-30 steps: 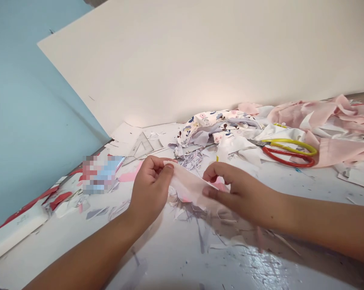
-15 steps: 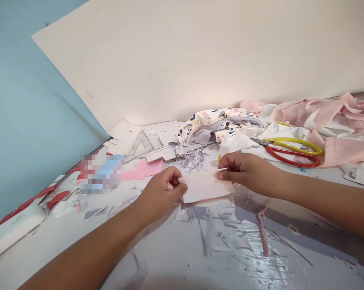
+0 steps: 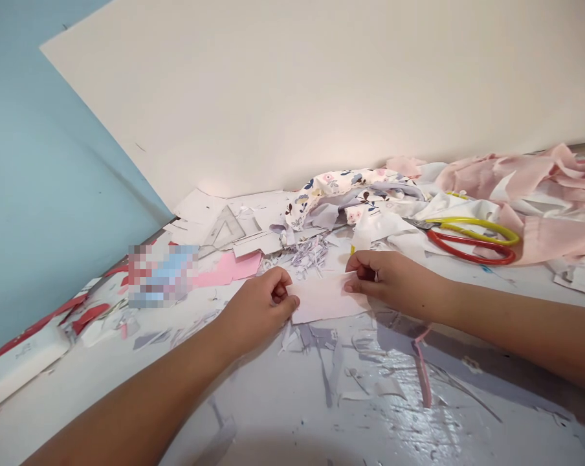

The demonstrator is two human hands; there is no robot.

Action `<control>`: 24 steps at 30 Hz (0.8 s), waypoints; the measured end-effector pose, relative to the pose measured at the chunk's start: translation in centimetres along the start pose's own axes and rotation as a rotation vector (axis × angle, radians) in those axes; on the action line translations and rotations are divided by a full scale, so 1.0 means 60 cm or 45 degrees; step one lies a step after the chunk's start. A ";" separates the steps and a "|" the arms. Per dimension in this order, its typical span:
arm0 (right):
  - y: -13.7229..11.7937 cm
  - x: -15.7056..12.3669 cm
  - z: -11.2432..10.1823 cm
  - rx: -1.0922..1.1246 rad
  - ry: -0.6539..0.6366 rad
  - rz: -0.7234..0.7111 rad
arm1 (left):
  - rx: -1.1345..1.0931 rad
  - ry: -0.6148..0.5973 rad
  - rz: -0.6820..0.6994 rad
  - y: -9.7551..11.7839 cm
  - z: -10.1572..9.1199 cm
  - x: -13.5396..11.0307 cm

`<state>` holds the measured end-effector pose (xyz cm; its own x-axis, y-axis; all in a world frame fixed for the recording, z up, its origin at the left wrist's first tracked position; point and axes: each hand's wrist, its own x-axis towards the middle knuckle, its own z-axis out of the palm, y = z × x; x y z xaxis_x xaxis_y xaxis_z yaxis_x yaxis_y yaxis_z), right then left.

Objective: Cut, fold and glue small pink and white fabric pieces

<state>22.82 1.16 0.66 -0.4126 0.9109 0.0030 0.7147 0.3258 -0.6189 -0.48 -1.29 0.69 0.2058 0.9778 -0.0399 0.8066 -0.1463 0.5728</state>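
A small pale pinkish-white rectangle (image 3: pixel 324 299), paper or cloth, is stretched flat between my hands just above the table. My left hand (image 3: pixel 261 307) pinches its left edge between thumb and fingers. At its upper right corner, my right hand (image 3: pixel 389 278) holds it in a similar pinch. Behind it lies a heap of thin shredded strips (image 3: pixel 308 254). Scissors (image 3: pixel 472 241) with one yellow and one red handle rest on fabric beyond my right hand.
Floral cloth (image 3: pixel 341 184) and pink fabric (image 3: pixel 525 178) pile up along the back. A clear set square (image 3: pixel 227 228) lies on white scraps, near pink paper (image 3: pixel 231 268). Red pieces (image 3: pixel 91 317) and a white box (image 3: pixel 25 372) sit left. A large pale board (image 3: pixel 321 90) leans behind.
My right hand has shifted slightly left and down along the piece, which now lies a little flatter. My left hand keeps its pinch. The view has tilted slightly.
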 end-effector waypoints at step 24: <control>0.024 0.006 0.012 -0.436 0.208 -0.499 | 0.379 0.044 0.465 -0.012 0.009 0.002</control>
<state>23.30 1.77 -0.82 -0.6116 0.7232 0.3209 0.6793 0.6879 -0.2556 -0.76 -1.16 -0.16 0.4910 0.8580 0.1508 0.8098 -0.5133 0.2842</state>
